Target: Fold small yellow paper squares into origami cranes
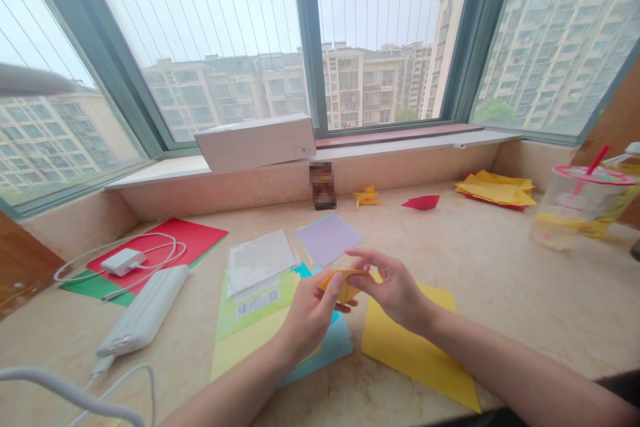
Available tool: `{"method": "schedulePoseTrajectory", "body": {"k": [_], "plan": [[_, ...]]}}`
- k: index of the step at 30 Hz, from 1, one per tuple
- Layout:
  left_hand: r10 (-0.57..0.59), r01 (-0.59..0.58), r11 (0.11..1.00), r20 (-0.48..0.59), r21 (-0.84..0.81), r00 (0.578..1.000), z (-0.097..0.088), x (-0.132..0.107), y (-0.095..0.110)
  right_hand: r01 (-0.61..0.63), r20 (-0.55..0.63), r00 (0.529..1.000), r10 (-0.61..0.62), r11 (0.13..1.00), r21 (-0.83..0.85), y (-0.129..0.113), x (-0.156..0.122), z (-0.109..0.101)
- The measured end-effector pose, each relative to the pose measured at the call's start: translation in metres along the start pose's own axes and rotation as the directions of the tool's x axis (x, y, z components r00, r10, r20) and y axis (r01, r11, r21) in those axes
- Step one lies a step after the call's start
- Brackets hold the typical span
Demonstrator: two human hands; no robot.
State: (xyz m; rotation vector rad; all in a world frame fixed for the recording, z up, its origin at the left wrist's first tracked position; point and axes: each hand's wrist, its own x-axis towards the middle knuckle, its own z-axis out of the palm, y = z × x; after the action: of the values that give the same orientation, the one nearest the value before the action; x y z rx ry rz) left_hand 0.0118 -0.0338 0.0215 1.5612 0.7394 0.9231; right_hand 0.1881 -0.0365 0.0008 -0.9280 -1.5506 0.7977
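Observation:
Between my two hands is a small folded piece of orange-yellow paper (349,288), held up over the counter. My left hand (315,303) pinches its left side with the thumb on top. The fingers of my right hand (395,287) close on its right side, thumb against the paper and index finger raised a little. Beneath my right wrist lies a large yellow sheet (415,360). Under my left hand are blue paper (325,347) and a pale yellow-green sheet (250,340). Just beyond the hands rests a lilac square (330,239).
A white power bank (145,310) with a cable and a charger (123,261) lies left, by red paper (200,237). At the back are a white box (257,143), a yellow folded figure (367,196), a red folded piece (421,203), yellow papers (495,187) and a plastic cup (565,207).

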Motion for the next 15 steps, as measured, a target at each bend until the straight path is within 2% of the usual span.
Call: {"method": "schedulePoseTrajectory", "body": {"k": [5, 8, 11, 15], "plan": [[0.056, -0.042, 0.992, -0.123, 0.116, 0.991, -0.0056, 0.0003, -0.0028, -0.032, 0.016, 0.999, 0.031, 0.995, 0.095, 0.0006, 0.0037, -0.0031], [0.095, -0.077, 0.987, -0.129, 0.139, 0.987, -0.0062, -0.0018, -0.0020, -0.067, 0.053, 0.997, 0.061, 0.990, 0.121, 0.0034, 0.0057, -0.0052], [0.066, -0.053, 0.994, -0.131, 0.100, 0.989, -0.0054, -0.0026, 0.0015, -0.098, 0.095, 0.992, 0.083, 0.981, 0.168, 0.0046, 0.0065, -0.0069], [0.028, -0.011, 0.995, -0.164, 0.104, 0.986, -0.0050, -0.0014, 0.0034, -0.105, 0.094, 0.992, 0.089, 0.978, 0.179, 0.0053, 0.0053, -0.0066]]}}
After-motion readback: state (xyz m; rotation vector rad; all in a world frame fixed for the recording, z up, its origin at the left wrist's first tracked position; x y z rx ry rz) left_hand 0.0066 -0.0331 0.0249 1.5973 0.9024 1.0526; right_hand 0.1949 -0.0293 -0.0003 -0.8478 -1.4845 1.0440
